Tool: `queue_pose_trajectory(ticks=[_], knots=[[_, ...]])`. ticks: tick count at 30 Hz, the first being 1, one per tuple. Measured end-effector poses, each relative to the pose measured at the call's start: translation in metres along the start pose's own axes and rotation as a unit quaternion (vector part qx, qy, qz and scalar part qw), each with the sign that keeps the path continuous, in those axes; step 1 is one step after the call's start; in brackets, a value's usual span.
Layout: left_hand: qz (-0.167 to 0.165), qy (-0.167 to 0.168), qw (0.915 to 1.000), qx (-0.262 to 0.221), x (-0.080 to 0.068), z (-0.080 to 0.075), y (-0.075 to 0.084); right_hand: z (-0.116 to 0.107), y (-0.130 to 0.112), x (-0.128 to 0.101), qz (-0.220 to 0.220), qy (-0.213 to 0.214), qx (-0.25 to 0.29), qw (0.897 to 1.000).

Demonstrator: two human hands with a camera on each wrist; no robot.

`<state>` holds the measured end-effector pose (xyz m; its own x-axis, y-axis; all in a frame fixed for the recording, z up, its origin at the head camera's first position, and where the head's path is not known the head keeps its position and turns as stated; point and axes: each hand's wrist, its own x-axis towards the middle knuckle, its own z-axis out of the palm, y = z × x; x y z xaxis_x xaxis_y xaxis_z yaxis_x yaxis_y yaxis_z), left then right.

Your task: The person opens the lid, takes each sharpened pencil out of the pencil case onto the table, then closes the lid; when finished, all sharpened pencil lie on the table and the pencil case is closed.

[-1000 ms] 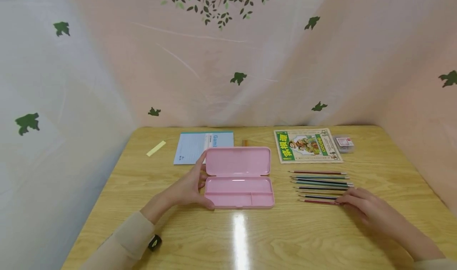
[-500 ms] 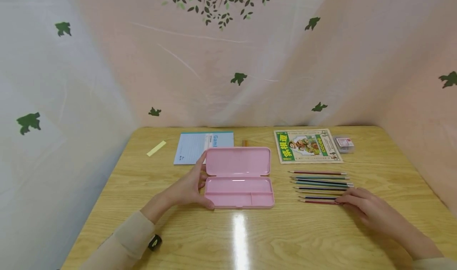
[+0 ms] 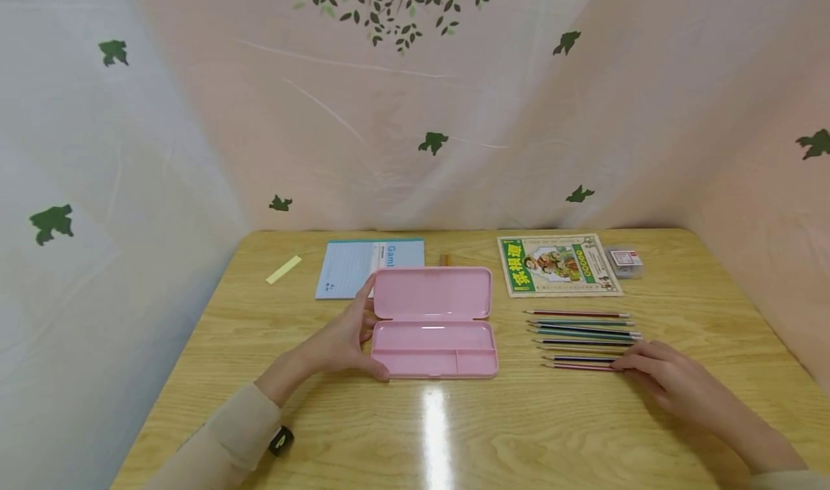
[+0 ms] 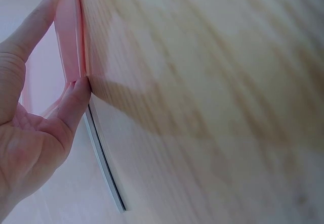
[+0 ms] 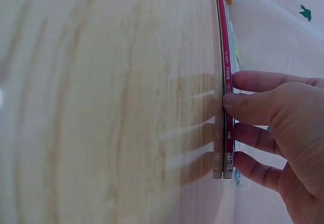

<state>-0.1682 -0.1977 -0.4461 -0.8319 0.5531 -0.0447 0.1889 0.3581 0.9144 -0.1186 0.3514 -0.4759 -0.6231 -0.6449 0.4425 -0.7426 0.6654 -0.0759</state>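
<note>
A pink pencil case (image 3: 415,364) lies with its lid (image 3: 432,293) raised back, its divided compartments bare. My left hand (image 3: 337,342) grips its left end, thumb at the front edge and fingers by the lid. On the right, several pencils (image 3: 583,332) lie in a loose row, tips to the left. My right hand (image 3: 681,382) pinches the nearest one, a red pencil (image 5: 226,62), near its blunt end. The right wrist view shows the thumb on its near side and the fingers behind. Beside it in the row lies a dark pencil (image 3: 577,359).
Behind the case are a light blue notebook (image 3: 344,266) and a small orange-brown item (image 3: 444,259) partly hidden by the lid. A pale yellow strip (image 3: 283,269) lies far left. An illustrated booklet (image 3: 558,265) and a small clear box (image 3: 625,261) sit back right.
Both hands and the pencil case stay in place. The red pencil shows a brighter pinkish side than before, as if turned slightly under the right fingers.
</note>
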Motion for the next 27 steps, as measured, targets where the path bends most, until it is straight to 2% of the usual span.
queue_pose_trajectory(ticks=[8, 13, 17, 20, 24, 26, 27], knots=[[0.001, -0.001, 1.0000, 0.004, 0.000, 0.000, 0.000, -0.003, -0.001, 0.001, 0.004, -0.001, 0.001, 1.000], [0.001, 0.000, 1.0000, 0.009, 0.000, -0.001, 0.001, -0.008, -0.005, 0.010, 0.008, 0.011, 0.042, 0.999], [0.009, -0.001, 0.9999, 0.009, -0.002, -0.001, 0.000, -0.016, -0.014, 0.031, 0.048, -0.006, 0.095, 0.994], [0.011, -0.002, 0.9998, 0.016, -0.003, -0.001, -0.001, -0.022, -0.024, 0.050, 0.100, -0.043, 0.157, 0.982], [0.012, -0.001, 0.9996, 0.026, -0.005, 0.000, -0.002, -0.018, -0.034, 0.076, 0.161, -0.083, 0.233, 0.956], [0.007, 0.000, 0.9996, 0.028, -0.005, 0.000, -0.001, -0.011, -0.039, 0.088, 0.187, -0.099, 0.288, 0.934], [0.005, 0.001, 0.9996, 0.027, -0.005, 0.000, -0.001, -0.006, -0.041, 0.094, 0.201, -0.106, 0.328, 0.917]])
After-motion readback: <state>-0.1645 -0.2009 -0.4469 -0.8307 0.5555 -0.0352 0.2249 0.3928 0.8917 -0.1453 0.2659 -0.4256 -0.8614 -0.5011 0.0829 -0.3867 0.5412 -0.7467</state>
